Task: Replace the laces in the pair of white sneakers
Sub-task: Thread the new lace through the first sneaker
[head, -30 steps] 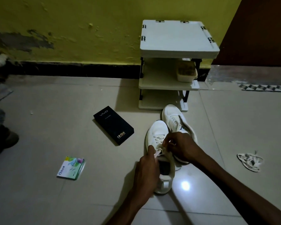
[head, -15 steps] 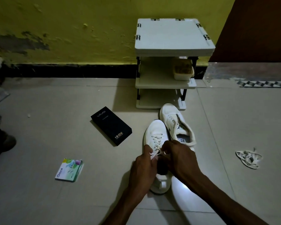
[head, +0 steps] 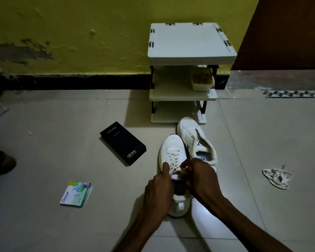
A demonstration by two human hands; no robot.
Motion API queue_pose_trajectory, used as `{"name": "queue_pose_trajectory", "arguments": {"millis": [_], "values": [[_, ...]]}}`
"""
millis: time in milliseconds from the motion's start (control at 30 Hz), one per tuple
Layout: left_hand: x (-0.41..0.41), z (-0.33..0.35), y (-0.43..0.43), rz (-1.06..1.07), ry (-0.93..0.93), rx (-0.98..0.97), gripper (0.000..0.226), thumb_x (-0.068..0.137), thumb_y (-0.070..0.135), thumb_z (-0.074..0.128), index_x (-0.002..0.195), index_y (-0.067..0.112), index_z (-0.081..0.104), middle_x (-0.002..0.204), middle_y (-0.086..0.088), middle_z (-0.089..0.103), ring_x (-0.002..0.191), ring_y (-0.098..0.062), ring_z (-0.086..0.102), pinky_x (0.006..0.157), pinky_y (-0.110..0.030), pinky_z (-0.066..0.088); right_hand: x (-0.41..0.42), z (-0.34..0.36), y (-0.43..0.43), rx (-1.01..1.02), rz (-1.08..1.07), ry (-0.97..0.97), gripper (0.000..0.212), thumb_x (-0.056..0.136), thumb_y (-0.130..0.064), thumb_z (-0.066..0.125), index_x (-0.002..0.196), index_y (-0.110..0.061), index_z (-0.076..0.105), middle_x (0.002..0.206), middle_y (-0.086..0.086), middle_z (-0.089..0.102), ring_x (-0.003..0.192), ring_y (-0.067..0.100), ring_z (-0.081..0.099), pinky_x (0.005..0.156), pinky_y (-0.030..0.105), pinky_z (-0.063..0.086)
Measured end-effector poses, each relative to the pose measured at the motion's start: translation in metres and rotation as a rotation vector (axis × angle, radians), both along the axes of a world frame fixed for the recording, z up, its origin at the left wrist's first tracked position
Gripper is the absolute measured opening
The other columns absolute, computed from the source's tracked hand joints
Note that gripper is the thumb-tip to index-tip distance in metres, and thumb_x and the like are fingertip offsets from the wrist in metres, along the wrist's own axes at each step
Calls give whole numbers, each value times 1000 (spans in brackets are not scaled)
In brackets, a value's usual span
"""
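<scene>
Pale floor tiles (head: 62, 151) run up to a yellow wall (head: 80, 33), where a low white rack (head: 191, 42) stands with a tub (head: 202, 79) on its middle shelf.

From the head view, two white sneakers lie side by side just in front of the rack. The near sneaker (head: 171, 148) has a lace (head: 174, 157) crossed through its lower rows. The far sneaker (head: 187, 126) touches it on the right and shows bare eyelets. The left hand (head: 158, 188) pinches one lace end at the top of the tongue, thumb pointing forward. The right hand (head: 200, 177) curls its fingers round the other end, close beside the left. A heap of laces (head: 276, 177) lies well apart on the right; whether old or new I cannot tell. A black box (head: 123, 142) and a small packet (head: 75, 193) lie to the left.

The step looks like finishing the top eyelets of the near sneaker. It would go best with both ends drawn evenly, so neither comes out longer, and with the lace kept flat — a twist here stays visible. Nothing seems to pin the sneaker down, so a hard tug could drag it across the tiles.

Against a second ago, both hands keep their hold, but the right one has slid from the crossed rows toward the tongue's top — nearer the left. Sneakers, box, packet and heap lie where they were.
</scene>
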State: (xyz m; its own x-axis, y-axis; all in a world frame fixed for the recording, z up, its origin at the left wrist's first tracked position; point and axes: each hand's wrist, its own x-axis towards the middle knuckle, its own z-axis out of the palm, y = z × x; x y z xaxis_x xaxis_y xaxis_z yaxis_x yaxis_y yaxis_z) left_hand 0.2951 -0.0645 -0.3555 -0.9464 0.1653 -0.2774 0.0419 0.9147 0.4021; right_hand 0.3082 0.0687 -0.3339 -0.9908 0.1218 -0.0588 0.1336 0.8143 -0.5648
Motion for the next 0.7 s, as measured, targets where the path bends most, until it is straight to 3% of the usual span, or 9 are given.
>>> {"name": "queue_pose_trajectory", "arguments": {"millis": [133,233,367,500,633,700], "values": [[-1,-1,-1,44,11,0,51,100,33,49,145,20,28,128,-5,61,111,-19,62,94,-31,50,-18,8,7,-3,92,-112,20,80,-27,73,98,-32,67,81,-9,63,64,1,54,50,10,32],[2,2,-4,-22,38,62,48,102,32,45,144,22,26,125,-6,62,107,-21,63,91,-33,53,-39,11,11,-19,141,-165,11,89,-23,62,93,-25,72,82,-3,70,72,10,61,61,23,50],[1,1,-3,-28,47,30,44,103,27,43,143,23,27,122,-7,63,105,-23,64,91,-36,53,-68,14,12,139,267,-265,7,79,-22,67,82,-22,73,84,3,72,76,21,68,67,34,57],[1,1,-2,-22,67,22,43,104,28,40,144,21,26,122,-7,63,106,-23,64,90,-35,52,-87,18,6,240,302,-384,17,71,-22,73,85,-13,74,86,10,70,76,23,68,62,29,54],[3,3,-3,-11,70,40,44,104,28,38,145,21,25,124,-8,62,108,-23,63,91,-35,52,-90,16,8,137,226,-472,32,66,-30,82,91,-12,74,90,8,72,84,20,69,76,33,58],[3,2,-3,-5,67,42,44,104,29,37,145,22,24,127,-8,60,110,-22,62,92,-34,51,-86,10,9,14,128,-492,35,64,-34,86,87,-10,76,85,7,74,81,16,70,76,32,58]]}}
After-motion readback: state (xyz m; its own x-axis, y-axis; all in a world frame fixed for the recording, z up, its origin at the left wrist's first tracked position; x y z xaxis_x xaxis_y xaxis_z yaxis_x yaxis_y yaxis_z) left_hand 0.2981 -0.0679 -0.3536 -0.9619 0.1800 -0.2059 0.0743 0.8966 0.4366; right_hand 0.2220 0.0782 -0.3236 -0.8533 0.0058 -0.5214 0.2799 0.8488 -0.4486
